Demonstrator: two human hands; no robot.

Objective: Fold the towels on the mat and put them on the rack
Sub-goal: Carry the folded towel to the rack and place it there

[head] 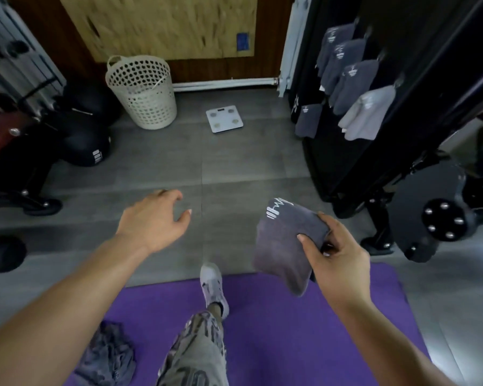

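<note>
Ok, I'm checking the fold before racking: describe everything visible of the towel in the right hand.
The folded towel is dark grey, soft-looking cloth, a compact rectangle with white lettering near its far end. The right hand pinches its right edge, thumb on top, holding it in the air, near end drooping.

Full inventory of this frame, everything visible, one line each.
folded towel: 1, dark grey, held above the mat's far edge
crumpled towels: pile, count unclear, grey, near-left of mat
mat: 1, purple, on floor
hung towels: 5, four dark grey and one light grey, on rack
rack: 1, black, right
laundry basket: 1, cream, by far wall
bathroom scale: 1, white, floor right of basket
medicine balls: at least 2, black, left
shoe: 1, grey, mat's far edge
left hand: empty, fingers relaxed
right hand: grips folded towel
</note>
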